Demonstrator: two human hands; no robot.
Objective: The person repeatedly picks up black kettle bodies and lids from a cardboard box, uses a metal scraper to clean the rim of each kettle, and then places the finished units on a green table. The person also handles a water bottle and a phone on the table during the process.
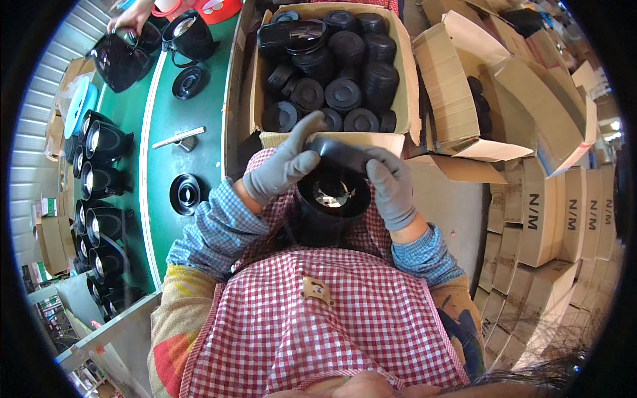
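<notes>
Both my hands wear grey gloves and hold a black round lid point(342, 154) between them, tilted so that I see its side. My left hand point(282, 169) grips its left end, the forefinger raised above it. On its right end my right hand point(393, 189) is closed, thumb towards me. Just under the lid, a black pot point(332, 222) rests upright at my lap, its mouth facing up and its shiny metal-like inside showing. Whether lid and pot touch, I cannot tell.
Ahead stands an open carton point(410, 99) of stacked black lids point(345, 95). On the green table point(176, 149) at left are a metal T-shaped tool point(182, 139), a loose black lid point(188, 194) and several black jugs point(103, 179). Another person's hand point(131, 16) holds a jug. Cartons point(541, 219) fill the right.
</notes>
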